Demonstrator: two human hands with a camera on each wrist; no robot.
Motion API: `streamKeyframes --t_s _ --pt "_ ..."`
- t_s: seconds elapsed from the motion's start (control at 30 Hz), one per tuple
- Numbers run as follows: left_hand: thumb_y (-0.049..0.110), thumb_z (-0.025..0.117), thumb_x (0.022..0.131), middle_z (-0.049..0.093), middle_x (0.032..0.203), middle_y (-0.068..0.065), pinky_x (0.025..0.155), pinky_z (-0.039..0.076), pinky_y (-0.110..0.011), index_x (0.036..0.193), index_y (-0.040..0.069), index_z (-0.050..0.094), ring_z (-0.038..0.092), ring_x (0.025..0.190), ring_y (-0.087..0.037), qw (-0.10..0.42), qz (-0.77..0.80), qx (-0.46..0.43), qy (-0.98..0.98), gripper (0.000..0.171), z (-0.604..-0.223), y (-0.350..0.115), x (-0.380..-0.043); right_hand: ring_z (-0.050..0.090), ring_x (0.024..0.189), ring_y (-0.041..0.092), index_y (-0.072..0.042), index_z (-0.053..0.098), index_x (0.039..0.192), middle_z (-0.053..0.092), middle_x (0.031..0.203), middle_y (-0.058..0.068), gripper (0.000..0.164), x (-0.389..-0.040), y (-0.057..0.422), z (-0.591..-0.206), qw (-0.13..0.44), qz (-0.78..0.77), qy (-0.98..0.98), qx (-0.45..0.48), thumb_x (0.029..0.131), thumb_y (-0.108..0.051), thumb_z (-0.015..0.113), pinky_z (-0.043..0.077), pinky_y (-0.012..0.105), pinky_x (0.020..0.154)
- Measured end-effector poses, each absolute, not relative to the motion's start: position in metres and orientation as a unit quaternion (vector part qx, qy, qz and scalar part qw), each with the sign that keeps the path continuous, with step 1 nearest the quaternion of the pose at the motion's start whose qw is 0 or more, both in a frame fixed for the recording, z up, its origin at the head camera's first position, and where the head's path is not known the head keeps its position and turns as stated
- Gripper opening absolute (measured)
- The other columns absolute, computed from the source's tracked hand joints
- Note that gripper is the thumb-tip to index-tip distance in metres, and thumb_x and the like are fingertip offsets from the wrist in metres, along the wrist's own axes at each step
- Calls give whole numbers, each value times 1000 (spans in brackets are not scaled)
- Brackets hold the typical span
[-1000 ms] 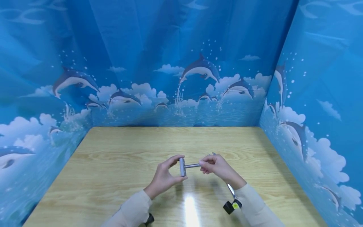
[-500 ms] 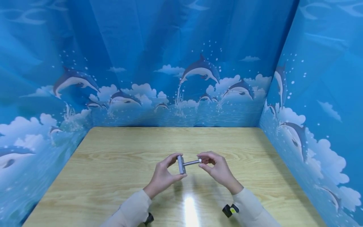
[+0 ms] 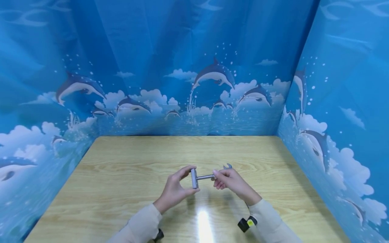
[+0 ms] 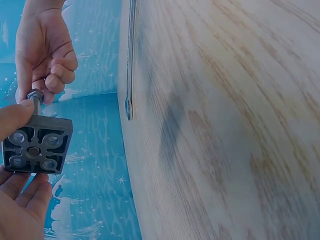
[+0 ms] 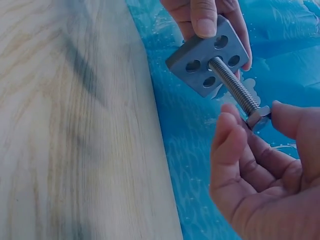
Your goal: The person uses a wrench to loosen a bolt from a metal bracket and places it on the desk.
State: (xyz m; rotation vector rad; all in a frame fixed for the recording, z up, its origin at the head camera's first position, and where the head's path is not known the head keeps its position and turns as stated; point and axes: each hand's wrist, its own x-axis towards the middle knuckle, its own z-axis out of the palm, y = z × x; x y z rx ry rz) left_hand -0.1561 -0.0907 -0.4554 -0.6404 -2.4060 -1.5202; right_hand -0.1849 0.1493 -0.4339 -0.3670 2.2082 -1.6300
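Observation:
My left hand [image 3: 174, 190] pinches a square grey metal plate [image 3: 194, 179] by its edges, thumb on one side and fingers on the opposite one. Ribs and several holes mark the plate's face [image 4: 37, 145] in the left wrist view. A long threaded hex bolt [image 5: 235, 87] stands out of the plate's centre hole. At its far end, my right hand [image 3: 235, 184] pinches the hex head [image 5: 258, 119] between thumb and fingers. Both hands hold the joined parts above the table.
An open-ended wrench [image 3: 227, 166] lies on the wooden table [image 3: 136, 155] beneath my right hand, which hides most of it; its long shank [image 4: 130, 60] shows in the left wrist view. Blue dolphin-print sheets [image 3: 152, 84] wall the table's back and sides.
My right thumb and fingers have turned around the bolt head, spreading half a second ago and now rolled back. The bolt and plate tilted slightly and levelled again; my left hand stays nearly still.

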Motion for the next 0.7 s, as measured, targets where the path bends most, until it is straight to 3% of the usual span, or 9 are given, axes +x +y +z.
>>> streamKeyframes --t_s 0.23,0.43,0.6,0.7 --pt "11 88 64 60 130 3 103 46 -29 130 20 56 57 119 -15 107 -522 -213 -819 73 -455 -91 -156 63 88 20 -3 65 113 66 99 8 31 -185 151 -433 119 -570 800 -145 88 -21 70 59 32 80" --pt "12 87 66 59 130 0 102 48 -33 131 20 54 57 119 -19 118 -534 -226 -806 74 -452 -91 -157 62 87 16 -2 67 109 65 103 16 27 -184 151 -431 52 -594 780 -192 84 -9 73 57 23 78" --pt "11 87 65 59 130 -3 102 48 -35 131 19 54 58 119 -22 122 -534 -231 -804 75 -452 -91 -157 62 91 17 2 63 115 63 108 18 33 -185 151 -433 69 -593 776 -206 85 -9 72 57 24 80" --pt "9 87 63 60 131 -3 102 48 -34 131 20 55 57 119 -21 119 -533 -228 -806 76 -453 -91 -157 62 97 21 0 59 123 61 116 17 39 -185 151 -433 103 -587 777 -202 88 -16 69 57 26 84"
